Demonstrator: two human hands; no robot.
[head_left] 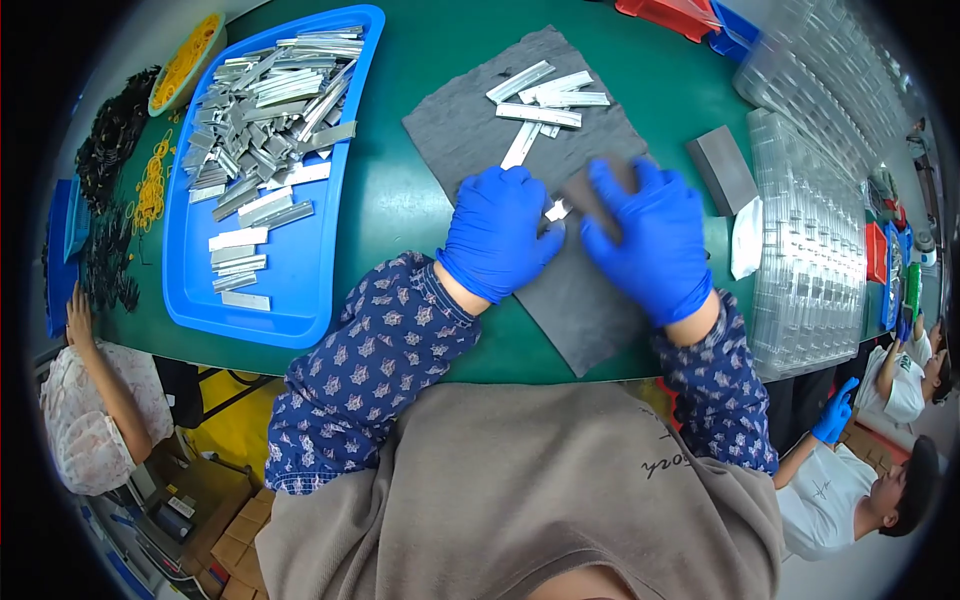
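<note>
Both my hands wear blue gloves and rest on a dark grey felt mat on the green table. My left hand pins down a slim silver metal strip, whose near end peeks out between my hands. My right hand presses a grey block against that strip's end. Several more silver strips lie at the far end of the mat.
A blue tray heaped with silver strips lies at left. Beside it are yellow rings and black parts. A grey block and clear plastic trays stand at right. Other people sit at both sides.
</note>
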